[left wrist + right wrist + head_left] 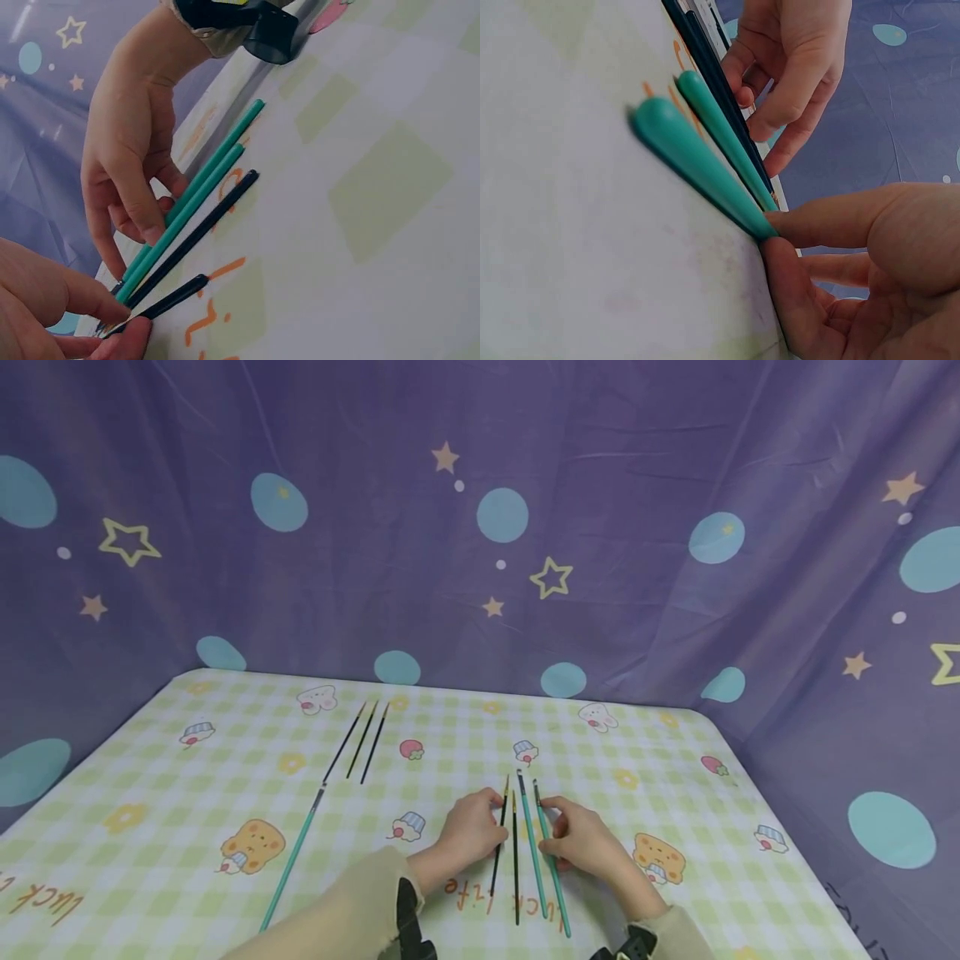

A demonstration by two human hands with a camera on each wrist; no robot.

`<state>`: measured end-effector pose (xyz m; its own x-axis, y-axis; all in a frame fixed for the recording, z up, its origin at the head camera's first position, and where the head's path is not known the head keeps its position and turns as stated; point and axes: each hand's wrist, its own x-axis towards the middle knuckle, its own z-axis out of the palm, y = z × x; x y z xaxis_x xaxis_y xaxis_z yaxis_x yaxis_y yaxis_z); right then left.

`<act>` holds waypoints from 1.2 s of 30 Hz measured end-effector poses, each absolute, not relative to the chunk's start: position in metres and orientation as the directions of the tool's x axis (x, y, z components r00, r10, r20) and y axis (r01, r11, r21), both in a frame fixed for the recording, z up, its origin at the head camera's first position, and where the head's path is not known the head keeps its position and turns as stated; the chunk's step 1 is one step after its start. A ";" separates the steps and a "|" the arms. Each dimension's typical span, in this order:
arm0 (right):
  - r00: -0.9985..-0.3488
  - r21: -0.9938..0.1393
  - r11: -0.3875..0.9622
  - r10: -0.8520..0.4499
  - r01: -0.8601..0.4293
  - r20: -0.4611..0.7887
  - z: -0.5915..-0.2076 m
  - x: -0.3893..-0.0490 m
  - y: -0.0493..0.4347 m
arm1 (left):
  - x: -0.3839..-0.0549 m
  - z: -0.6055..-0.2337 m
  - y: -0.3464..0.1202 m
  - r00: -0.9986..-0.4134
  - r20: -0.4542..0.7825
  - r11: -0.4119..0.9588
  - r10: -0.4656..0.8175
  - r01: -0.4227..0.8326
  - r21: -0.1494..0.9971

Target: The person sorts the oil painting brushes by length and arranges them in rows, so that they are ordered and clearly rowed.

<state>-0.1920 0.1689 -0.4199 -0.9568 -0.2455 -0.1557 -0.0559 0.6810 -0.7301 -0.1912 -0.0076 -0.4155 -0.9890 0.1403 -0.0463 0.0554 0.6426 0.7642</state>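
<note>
Between left hand (471,831) and right hand (588,839), four brushes (532,843) lie fanned

On the tabletop (465,752), the four run lengthwise away from the person, tips at the far end, handles spreading slightly nearer the body. The left hand pinches the outer black brush (497,860) between thumb and finger; the right hand pinches the outer teal brush (559,893) the same way. What matters most is the gap: the inner black brush (516,860) is nearer the left hand, the inner teal brush (531,839) nearer the right, both lying between the two grips.

Only the head view takes in the three black brushes (362,740) and the lone teal brush (292,860) off to the left, well apart from both hands. It shows the tips plainly too. Both wrist views look from the handle ends instead; the right one shows finger and thumb meeting at the teal shaft, with its bristles out of sight.
</note>
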 end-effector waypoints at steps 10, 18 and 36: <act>-0.957 -0.724 0.689 -0.234 -0.040 -0.170 -0.420 -0.193 0.169 | -0.194 -0.411 -0.006 -0.983 -0.091 0.670 0.162 0.042 0.742; -0.957 -0.722 0.691 -0.233 -0.039 -0.172 -0.419 -0.192 0.168 | -0.195 -0.409 -0.004 -0.981 -0.129 0.679 0.145 0.004 0.734; -0.957 -0.730 0.683 -0.236 -0.041 -0.167 -0.421 -0.192 0.168 | -0.206 -0.412 -0.016 -0.973 -0.201 0.605 0.111 -0.095 0.791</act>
<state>-0.1925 0.1683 -0.4207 -0.9573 -0.2358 -0.1671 -0.0408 0.6827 -0.7296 -0.2060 -0.0159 -0.4117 -0.9733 0.1107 -0.2012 -0.0948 0.6045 0.7909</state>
